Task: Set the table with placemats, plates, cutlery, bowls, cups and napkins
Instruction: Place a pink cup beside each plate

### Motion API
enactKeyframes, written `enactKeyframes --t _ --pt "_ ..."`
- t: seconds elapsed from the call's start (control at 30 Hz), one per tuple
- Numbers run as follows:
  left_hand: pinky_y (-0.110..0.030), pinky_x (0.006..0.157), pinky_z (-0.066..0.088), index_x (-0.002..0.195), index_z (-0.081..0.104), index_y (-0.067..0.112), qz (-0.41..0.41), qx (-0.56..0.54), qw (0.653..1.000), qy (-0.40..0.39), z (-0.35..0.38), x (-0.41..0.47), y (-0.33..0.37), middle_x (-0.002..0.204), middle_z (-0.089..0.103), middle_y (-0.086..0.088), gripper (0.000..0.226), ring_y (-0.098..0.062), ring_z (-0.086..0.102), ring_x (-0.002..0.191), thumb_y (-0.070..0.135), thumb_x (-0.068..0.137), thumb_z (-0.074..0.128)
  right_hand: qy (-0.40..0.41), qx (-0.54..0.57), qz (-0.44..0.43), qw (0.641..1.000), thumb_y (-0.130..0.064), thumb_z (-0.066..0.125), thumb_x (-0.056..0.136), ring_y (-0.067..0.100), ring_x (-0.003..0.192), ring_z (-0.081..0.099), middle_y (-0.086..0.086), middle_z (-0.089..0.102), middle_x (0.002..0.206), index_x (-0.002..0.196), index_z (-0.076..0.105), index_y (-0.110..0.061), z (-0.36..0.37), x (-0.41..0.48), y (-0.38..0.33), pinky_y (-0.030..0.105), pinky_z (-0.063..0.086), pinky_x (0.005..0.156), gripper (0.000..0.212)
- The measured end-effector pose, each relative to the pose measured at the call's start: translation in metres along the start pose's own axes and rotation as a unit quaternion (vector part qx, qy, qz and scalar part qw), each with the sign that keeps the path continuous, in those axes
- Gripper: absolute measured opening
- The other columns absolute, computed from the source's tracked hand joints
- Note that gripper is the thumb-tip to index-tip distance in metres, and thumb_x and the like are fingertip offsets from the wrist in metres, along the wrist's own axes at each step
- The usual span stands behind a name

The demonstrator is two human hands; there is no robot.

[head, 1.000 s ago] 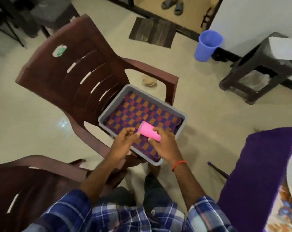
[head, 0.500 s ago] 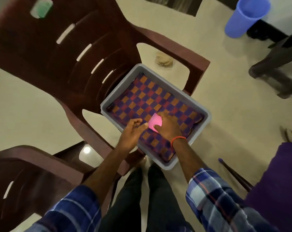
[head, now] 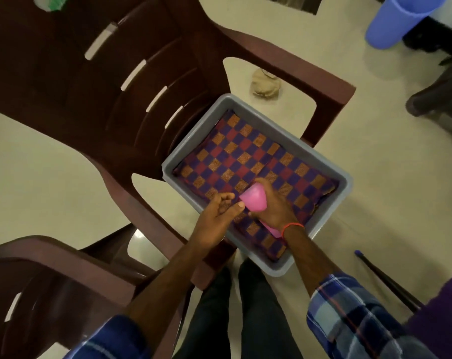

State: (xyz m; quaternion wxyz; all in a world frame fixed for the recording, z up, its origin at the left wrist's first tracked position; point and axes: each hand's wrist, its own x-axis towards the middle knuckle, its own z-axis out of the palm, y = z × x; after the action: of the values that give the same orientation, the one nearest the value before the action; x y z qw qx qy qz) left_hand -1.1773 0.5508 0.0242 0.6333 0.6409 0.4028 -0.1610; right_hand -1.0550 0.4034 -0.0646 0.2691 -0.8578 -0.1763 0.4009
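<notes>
- Chair (head: 142,73) of brown plastic carries a grey tub (head: 345,182) on its seat; a second chair (head: 51,281) stands at lower left.
- On the floor (head: 38,177), a blue bucket (head: 398,19) stands at top right and a crumpled rag (head: 265,85) lies beyond the tub.
- A checkered cloth (head: 245,156) covers the tub's bottom.
- The pink cup (head: 254,200) is over the tub's near left edge, gripped in the curled fingers of the right hand (head: 274,211).
- The left hand (head: 217,216) is just beside the cup, fingers loosely bent, grasping nothing.
</notes>
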Motion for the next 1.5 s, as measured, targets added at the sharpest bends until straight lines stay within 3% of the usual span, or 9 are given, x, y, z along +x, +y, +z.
enactKeyframes --t 0.1,0.23,0.33,0.53,0.7,0.9,1.13,1.37,1.5 --pt "-0.003 0.075 0.046 0.133 0.055 0.019 0.020 -0.021 0.999 -0.012 0.003 -0.013 0.022 0.121 0.060 0.014 0.044 0.004 0.057 0.110 0.039 0.095 0.068 0.091 0.171 0.001 0.981 -0.034 0.094 0.063 0.022 0.112 0.056 -0.004 0.051 0.130 0.135 0.033 -0.042 -0.025 -0.036 -0.023 0.038 0.057 0.081 0.095" --pt "-0.022 0.095 0.051 0.131 0.056 0.031 0.066 -0.039 0.997 -0.034 0.003 -0.038 0.062 0.130 0.061 0.013 0.071 -0.009 0.058 0.126 0.066 0.074 0.076 0.187 0.255 -0.030 0.948 -0.048 0.093 0.061 0.009 0.105 0.061 -0.012 0.056 0.123 0.129 0.035 -0.040 -0.067 -0.096 -0.070 0.030 0.058 0.076 0.089" --pt "-0.028 0.086 0.057 0.131 0.053 0.043 0.119 -0.033 0.989 -0.085 0.001 -0.066 0.101 0.128 0.064 0.018 0.066 -0.006 0.063 0.118 0.062 0.074 0.080 0.217 0.292 -0.063 0.929 -0.053 0.086 0.066 -0.007 0.100 0.061 -0.022 0.056 0.116 0.121 0.039 -0.041 -0.099 -0.137 -0.104 0.019 0.055 0.072 0.074" --pt "-0.040 0.090 0.061 0.145 0.044 0.036 0.224 0.000 0.967 -0.121 0.006 -0.123 0.156 0.133 0.062 0.006 0.094 -0.015 0.065 0.119 0.042 0.065 0.093 0.229 0.290 -0.082 0.926 -0.056 0.061 0.087 0.007 0.080 0.071 -0.008 0.071 0.086 0.109 0.055 -0.036 -0.148 -0.218 -0.148 0.028 0.059 0.068 0.032" --pt "-0.050 0.091 0.060 0.144 0.043 0.044 0.271 0.067 0.947 -0.156 0.013 -0.159 0.164 0.134 0.062 0.007 0.101 -0.022 0.064 0.119 0.051 0.059 0.096 0.301 0.280 -0.094 0.907 -0.062 0.065 0.078 0.011 0.087 0.067 -0.013 0.071 0.092 0.094 0.068 -0.027 -0.167 -0.285 -0.154 0.037 0.059 0.077 0.039" --pt "-0.041 0.088 0.062 0.147 0.043 0.039 0.303 0.133 0.911 -0.245 0.047 -0.198 0.163 0.131 0.062 0.010 0.103 -0.016 0.065 0.114 0.050 0.059 0.095 0.354 0.276 -0.061 0.891 -0.055 0.078 0.071 -0.002 0.097 0.060 -0.014 0.062 0.111 0.120 0.058 -0.031 -0.165 -0.350 -0.142 0.013 0.052 0.074 0.058" --pt "-0.031 0.081 0.062 0.132 0.050 0.047 0.311 0.180 0.860 -0.363 0.095 -0.230 0.169 0.122 0.068 0.008 0.082 -0.014 0.069 0.106 0.044 0.063 0.095 0.386 0.413 -0.020 0.825 -0.058 0.089 0.061 0.017 0.107 0.065 0.001 0.066 0.116 0.118 0.063 -0.034 -0.161 -0.411 -0.113 0.033 0.060 0.086 0.067" --pt "-0.041 0.080 0.062 0.134 0.060 0.033 0.300 0.170 0.814 -0.467 0.149 -0.259 0.161 0.119 0.074 0.001 0.083 -0.026 0.072 0.105 0.040 0.058 0.092 0.467 0.532 -0.007 0.706 -0.032 0.091 0.056 0.019 0.104 0.068 0.001 0.071 0.115 0.114 0.065 -0.027 -0.145 -0.471 -0.089 0.023 0.055 0.069 0.065" --pt "-0.040 0.079 0.062 0.133 0.061 0.031 0.296 0.182 0.795 -0.498 0.177 -0.274 0.158 0.118 0.074 0.000 0.079 -0.027 0.072 0.105 0.038 0.060 0.091 0.501 0.584 -0.015 0.639 -0.032 0.093 0.046 0.027 0.109 0.068 0.006 0.073 0.114 0.117 0.061 -0.023 -0.138 -0.493 -0.070 0.034 0.054 0.075 0.079"
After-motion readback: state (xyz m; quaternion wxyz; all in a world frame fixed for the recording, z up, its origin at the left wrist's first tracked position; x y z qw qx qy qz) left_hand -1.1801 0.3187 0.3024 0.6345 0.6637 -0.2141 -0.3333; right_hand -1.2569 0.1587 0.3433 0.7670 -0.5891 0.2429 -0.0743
